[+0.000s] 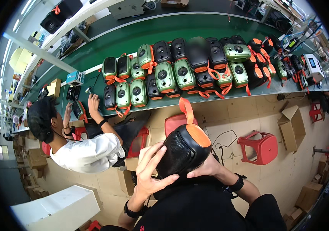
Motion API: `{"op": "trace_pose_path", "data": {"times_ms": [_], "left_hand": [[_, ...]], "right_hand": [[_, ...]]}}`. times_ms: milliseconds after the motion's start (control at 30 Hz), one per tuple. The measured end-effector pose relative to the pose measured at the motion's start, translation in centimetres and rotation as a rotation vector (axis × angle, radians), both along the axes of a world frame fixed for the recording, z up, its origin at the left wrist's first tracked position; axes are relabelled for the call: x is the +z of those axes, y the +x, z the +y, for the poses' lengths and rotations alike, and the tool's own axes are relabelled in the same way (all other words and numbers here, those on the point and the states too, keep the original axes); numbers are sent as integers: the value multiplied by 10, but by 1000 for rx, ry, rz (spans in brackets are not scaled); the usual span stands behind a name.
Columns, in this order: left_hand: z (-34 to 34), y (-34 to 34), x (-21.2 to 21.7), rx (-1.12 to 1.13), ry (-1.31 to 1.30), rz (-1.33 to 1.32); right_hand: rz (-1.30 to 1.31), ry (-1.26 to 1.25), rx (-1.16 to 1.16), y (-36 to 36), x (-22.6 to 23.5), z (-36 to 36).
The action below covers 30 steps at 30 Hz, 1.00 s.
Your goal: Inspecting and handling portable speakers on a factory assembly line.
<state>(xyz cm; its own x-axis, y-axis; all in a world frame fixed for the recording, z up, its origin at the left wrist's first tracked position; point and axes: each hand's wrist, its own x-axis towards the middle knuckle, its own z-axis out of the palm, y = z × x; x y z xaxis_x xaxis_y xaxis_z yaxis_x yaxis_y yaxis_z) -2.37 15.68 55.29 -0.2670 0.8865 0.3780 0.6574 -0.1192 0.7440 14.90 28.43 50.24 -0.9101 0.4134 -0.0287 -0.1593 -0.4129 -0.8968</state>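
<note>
A black portable speaker (176, 152) is held up in front of my body, tilted, with its dark mesh side toward the left. Its orange end cap (199, 135) faces up and to the right, and an orange strap (187, 110) loops up from it. My left hand (151, 169) grips the mesh side, its fingers spread along the left face and the thumb near the lower edge. From the lower right my right hand (207, 168) holds the speaker; its thumb shows at the bottom edge, while most of its fingers are hidden behind the speaker.
Green and black speakers (164, 77) with orange straps crowd the green workbench (126, 36). At left, a person in a white shirt (87, 152) works at the bench. Red stools (258, 147) and an open cardboard box (291, 127) stand on the tiled floor.
</note>
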Motion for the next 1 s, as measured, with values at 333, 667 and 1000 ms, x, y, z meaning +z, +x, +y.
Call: {"op": "trace_pose_path", "data": {"times_ms": [333, 667, 1000], "left_hand": [[27, -3, 13, -14, 24, 89], [36, -3, 23, -34, 55, 217], [53, 11, 35, 1, 56, 223]], "right_hand": [[89, -39, -1, -6, 0, 24], [116, -91, 73, -4, -6, 32], [175, -90, 8, -1, -13, 38]]}}
